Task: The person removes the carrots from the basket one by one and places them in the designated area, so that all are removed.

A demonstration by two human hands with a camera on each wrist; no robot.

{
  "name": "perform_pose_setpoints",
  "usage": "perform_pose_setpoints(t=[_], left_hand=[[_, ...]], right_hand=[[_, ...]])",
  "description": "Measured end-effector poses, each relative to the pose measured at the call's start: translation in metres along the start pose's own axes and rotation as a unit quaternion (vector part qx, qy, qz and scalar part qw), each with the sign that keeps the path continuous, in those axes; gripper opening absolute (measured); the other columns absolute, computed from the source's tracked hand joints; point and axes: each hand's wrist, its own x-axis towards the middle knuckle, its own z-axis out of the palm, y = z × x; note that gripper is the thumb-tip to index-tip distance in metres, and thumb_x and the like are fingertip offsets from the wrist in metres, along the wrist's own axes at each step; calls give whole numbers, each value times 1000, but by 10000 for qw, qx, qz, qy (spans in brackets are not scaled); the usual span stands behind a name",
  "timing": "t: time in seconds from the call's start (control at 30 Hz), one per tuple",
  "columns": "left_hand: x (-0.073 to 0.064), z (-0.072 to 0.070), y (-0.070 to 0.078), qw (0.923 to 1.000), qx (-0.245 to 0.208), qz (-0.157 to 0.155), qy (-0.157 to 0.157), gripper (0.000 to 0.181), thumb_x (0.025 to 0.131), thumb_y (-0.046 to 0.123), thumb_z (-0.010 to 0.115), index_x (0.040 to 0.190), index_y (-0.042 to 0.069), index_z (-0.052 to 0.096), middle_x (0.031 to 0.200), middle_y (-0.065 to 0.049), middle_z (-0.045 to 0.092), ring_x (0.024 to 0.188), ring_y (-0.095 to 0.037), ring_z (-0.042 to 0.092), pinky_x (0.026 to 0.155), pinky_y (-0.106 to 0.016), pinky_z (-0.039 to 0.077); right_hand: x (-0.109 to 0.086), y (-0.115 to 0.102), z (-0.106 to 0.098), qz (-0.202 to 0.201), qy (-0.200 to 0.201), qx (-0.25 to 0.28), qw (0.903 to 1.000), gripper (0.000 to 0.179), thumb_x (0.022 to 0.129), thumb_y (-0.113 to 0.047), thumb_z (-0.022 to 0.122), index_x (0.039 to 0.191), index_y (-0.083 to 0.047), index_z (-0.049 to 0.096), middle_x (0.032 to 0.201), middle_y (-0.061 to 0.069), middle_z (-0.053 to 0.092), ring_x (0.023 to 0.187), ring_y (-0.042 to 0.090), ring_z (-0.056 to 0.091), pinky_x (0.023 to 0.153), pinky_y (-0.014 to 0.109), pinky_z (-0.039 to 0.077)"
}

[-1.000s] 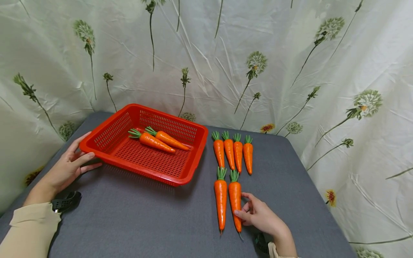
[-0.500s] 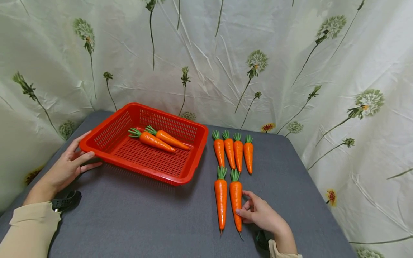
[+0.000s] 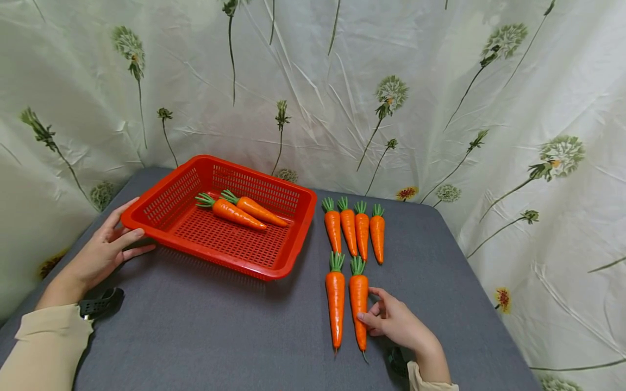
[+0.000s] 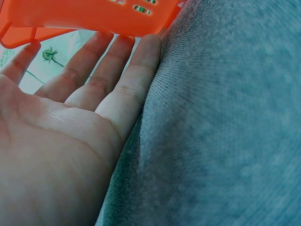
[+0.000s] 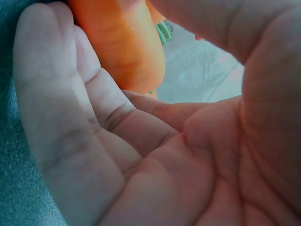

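Note:
My right hand (image 3: pixel 395 321) holds the lower part of a carrot (image 3: pixel 358 290) lying on the grey cloth, thumb on top and curled fingers along its right side. In the right wrist view this carrot (image 5: pixel 120 44) lies between thumb and fingers. Just left of it is another carrot (image 3: pixel 335 304), leaves pointing away from me. At the left, my left hand (image 3: pixel 105 247) touches the near left corner of a red plastic basket (image 3: pixel 215 257); its fingers look nearly straight against the basket wall (image 4: pixel 94 16) in the left wrist view. Two carrots (image 3: pixel 237 213) lie inside the basket.
Behind the front pair, several more carrots (image 3: pixel 347 225) lie in a row to the right of the basket. The grey-covered table (image 3: pixel 220 336) ends at a pale curtain (image 3: pixel 332 119) with a dandelion print.

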Motion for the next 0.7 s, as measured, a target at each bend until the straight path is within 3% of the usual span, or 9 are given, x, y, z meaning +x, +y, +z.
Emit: perform_pose_setpoints(t=[0.7], left_hand=[[0,0,0,10000,-8,-30,34,73,104,4,47,161,35,14,155,-4,24,115,6,59,80,-26,61]], right_hand=[[4,-2,-1,-110,-120,-145,9998,81,96,-31,69,151,9,26,90,9,66,76,22,68,70,36,60]])
